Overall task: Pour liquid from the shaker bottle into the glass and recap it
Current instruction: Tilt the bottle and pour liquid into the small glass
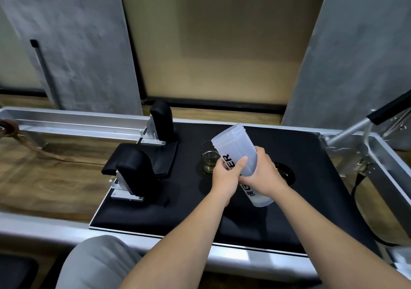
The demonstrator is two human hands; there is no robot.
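A translucent white shaker bottle [239, 146] with black lettering is held above the black padded platform [178, 210], tilted with its uncapped mouth up and to the left. My left hand [226, 175] wraps its middle from the left and my right hand [263, 173] grips it from the right. Just behind my left hand stands a small clear glass [209, 158] with pale yellowish liquid in its bottom. The bottle's mouth is above the glass, to its right. A black round cap [287, 174] lies on the platform to the right, partly hidden by my right hand.
Two black padded shoulder rests [135, 173] [162, 119] stand on metal brackets at the platform's left end. Aluminium rails [73, 117] frame the platform, with a metal bar and straps [364, 177] at the right. My grey-clad knee [97, 264] is at the bottom left.
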